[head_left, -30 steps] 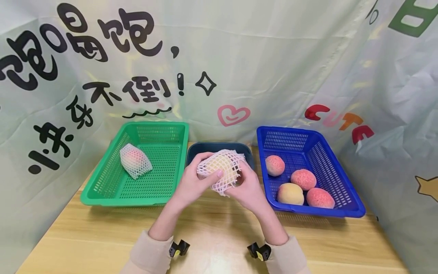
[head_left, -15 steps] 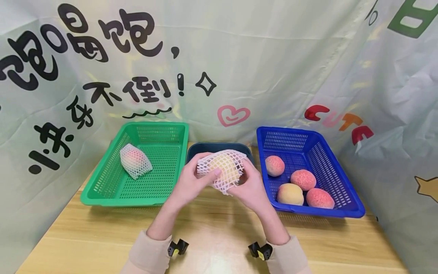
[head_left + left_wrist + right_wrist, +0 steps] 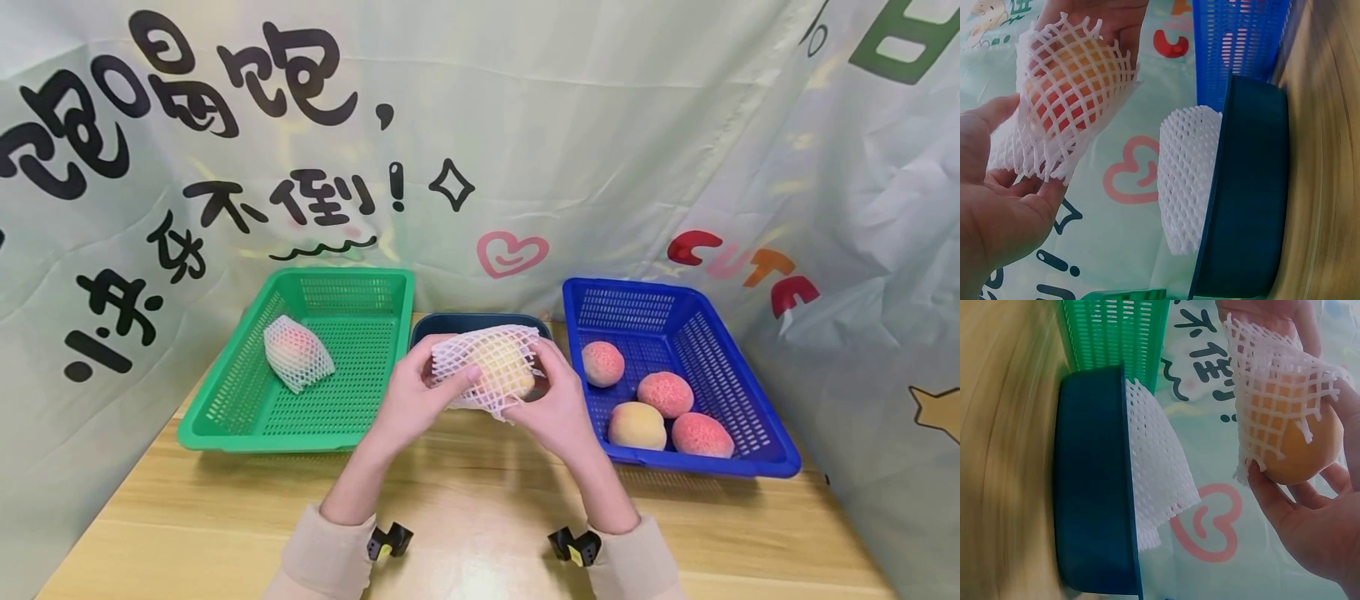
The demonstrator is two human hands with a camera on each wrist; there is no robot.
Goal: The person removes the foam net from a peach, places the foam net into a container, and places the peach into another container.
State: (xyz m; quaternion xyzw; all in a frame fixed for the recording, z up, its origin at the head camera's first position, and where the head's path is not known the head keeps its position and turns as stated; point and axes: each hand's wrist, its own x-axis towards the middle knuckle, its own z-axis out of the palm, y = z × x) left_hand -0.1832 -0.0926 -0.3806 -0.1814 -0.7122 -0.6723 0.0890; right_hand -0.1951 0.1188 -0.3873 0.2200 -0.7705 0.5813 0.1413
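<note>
In the head view, a yellow and red peach (image 3: 507, 373) is held up in front of me, partly inside a white foam net sleeve (image 3: 453, 357). My left hand (image 3: 414, 395) grips the closed-over left part of the sleeve, thumb on its near side. At the sleeve's open end, my right hand (image 3: 553, 407) holds the peach, fingers and thumb at the net's frayed edge. The right wrist view shows bare peach skin (image 3: 1314, 454) bulging past that edge. Seen from the left wrist, mesh covers the peach's reddish side (image 3: 1066, 103).
Behind the hands stands a dark blue bin (image 3: 480, 319) with more foam nets (image 3: 1186, 181) in it. On the left, a green basket (image 3: 360, 408) contains one netted peach (image 3: 294, 350). A blue basket (image 3: 637, 333) on the right contains several bare peaches (image 3: 666, 394).
The peach has shifted right toward the sleeve's open end, and the net's hanging lower edge has drawn up a little. My right hand has edged right. Both baskets' contents are unchanged.
</note>
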